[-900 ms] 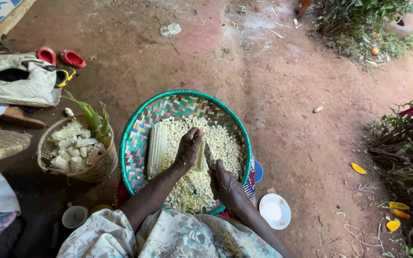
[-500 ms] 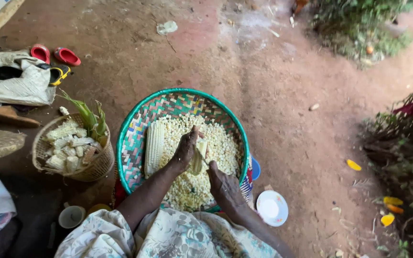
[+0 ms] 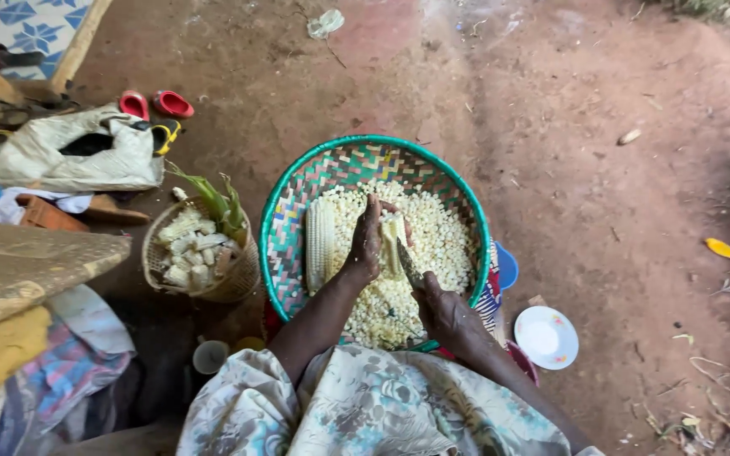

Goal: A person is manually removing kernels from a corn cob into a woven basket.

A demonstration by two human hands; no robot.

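While the left hand (image 3: 365,245) grips the corn cob (image 3: 393,245) upright over the green woven basket (image 3: 297,203), the right hand (image 3: 443,308), fingers closed around a knife (image 3: 407,263), has slid its blade lower down the cob than a moment ago. Looks like another strip of kernels is joining the loose kernels (image 3: 433,245), with a whole cob (image 3: 320,245) lying left of them.
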